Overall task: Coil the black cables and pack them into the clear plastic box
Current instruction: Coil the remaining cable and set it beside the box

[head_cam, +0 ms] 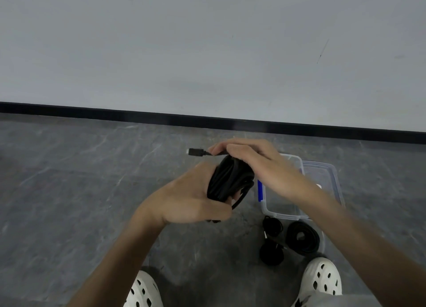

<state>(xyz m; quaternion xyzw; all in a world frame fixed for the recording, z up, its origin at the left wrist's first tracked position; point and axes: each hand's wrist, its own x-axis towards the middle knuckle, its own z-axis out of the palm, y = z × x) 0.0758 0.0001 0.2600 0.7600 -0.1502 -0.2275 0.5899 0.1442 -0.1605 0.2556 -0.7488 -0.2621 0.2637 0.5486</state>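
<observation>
- left hand [191, 198] grips a cable coil [230, 182]; right hand [251, 161] pinches its end by the plug [196, 152].
- box [280, 215] sits right of it, partly behind the right wrist.
- three small coils [302, 237] near the shoes [322, 279].
- grey floor [80, 180], white wall [207, 48].

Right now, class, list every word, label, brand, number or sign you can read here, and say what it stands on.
No text can be read in this view.
Clear plastic box: plain blue latch, no lettering.
Lid: small white patch, perhaps a label, too blurred to read.
Plug of the black cable: no marking shows.
White shoes: no brand shows.
</observation>
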